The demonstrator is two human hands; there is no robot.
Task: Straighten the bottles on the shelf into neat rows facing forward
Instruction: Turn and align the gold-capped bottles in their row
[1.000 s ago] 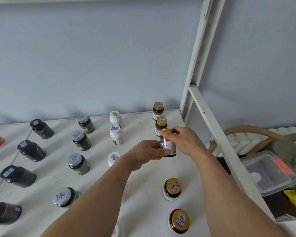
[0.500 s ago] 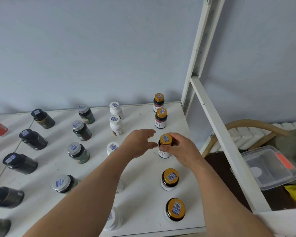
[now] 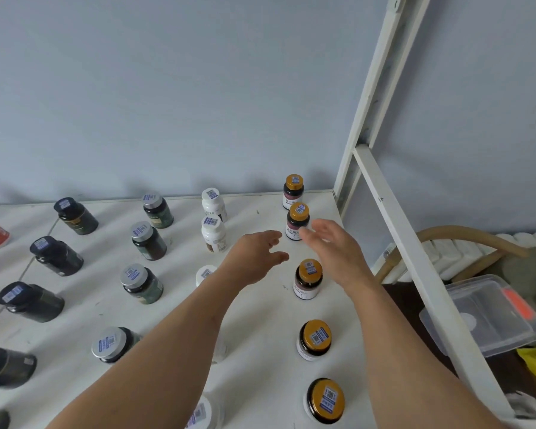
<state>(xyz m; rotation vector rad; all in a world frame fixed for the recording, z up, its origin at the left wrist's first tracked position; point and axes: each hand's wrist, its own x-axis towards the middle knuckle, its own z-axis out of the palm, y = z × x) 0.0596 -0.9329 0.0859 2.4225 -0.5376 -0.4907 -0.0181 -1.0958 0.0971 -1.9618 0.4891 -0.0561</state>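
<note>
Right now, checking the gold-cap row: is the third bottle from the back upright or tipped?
Upright. The third gold-capped bottle stands on its base on the shelf, cap up, label facing forward; neither hand touches it.

Both bare forearms reach from the near edge toward the far right. The left hand (image 3: 256, 258) is held palm down, its fingers loosely spread and slightly bent, with nothing in its grip. The right hand (image 3: 333, 246) sits just right of it, fingers extended and relaxed, thumb apart, also holding nothing. The two hands are close together without touching.
</note>
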